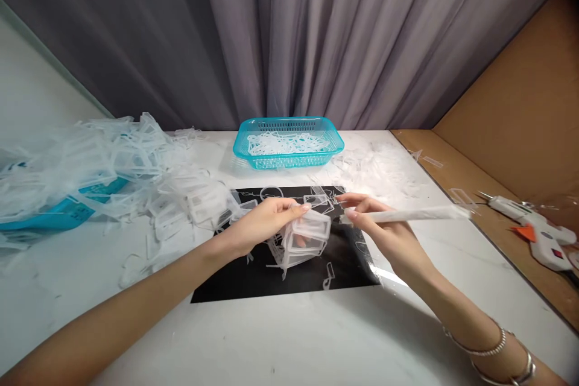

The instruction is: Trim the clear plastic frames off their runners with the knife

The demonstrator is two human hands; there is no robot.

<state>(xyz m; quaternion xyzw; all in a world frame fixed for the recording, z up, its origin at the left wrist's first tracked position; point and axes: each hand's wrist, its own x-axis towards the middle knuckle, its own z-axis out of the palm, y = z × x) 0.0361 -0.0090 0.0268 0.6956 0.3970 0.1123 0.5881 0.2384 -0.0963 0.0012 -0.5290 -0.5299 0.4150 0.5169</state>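
My left hand [266, 222] pinches a translucent white plastic piece [312, 229] made of several joined rectangular frames, held above a black mat [289, 283]. Some of its fingers show through the plastic from behind. My right hand [391, 234] is closed around a long white stick-shaped tool [416, 215], its far end pointing right. The working end lies near the fingertips, and its exact kind is unclear. Thin loose plastic scraps [328, 277] lie on the mat, below the held piece. More thin strands are near my right fingertips.
A blue basket [289, 163] at the back holds thin white frames. On the left, a large heap of translucent plastic pieces [131, 157] partly covers a blue container [67, 211]. White scraps [380, 169] lie back right. A white glue gun [543, 241] rests on the brown board [488, 193].
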